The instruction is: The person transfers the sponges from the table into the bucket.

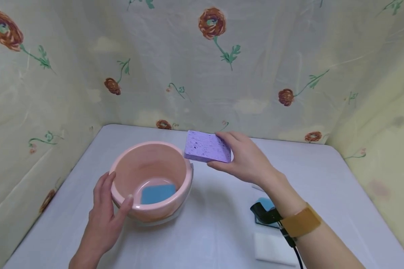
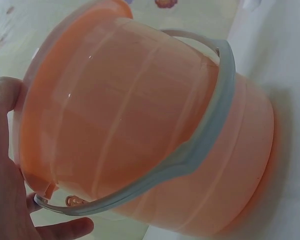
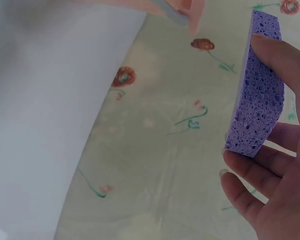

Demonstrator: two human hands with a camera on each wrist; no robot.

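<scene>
My right hand (image 1: 249, 157) holds a purple sponge (image 1: 207, 146) between thumb and fingers, in the air just right of the bucket's rim. In the right wrist view the sponge (image 3: 260, 85) shows its porous face, with the thumb on one side and fingers on the other. A pink bucket (image 1: 151, 149) stands on the left half of the table. Inside it, a blue sponge (image 1: 158, 194) lies flat on the bottom. My left hand (image 1: 104, 218) grips the bucket's near-left rim. The bucket's grey handle (image 2: 200, 145) hangs down against its outer wall.
Right of the bucket, partly behind my right forearm, a blue piece with a dark edge (image 1: 265, 203) lies on the white table (image 1: 208, 239). A white pad (image 1: 274, 248) lies nearer. A floral curtain (image 1: 256, 56) encloses the table's back and sides.
</scene>
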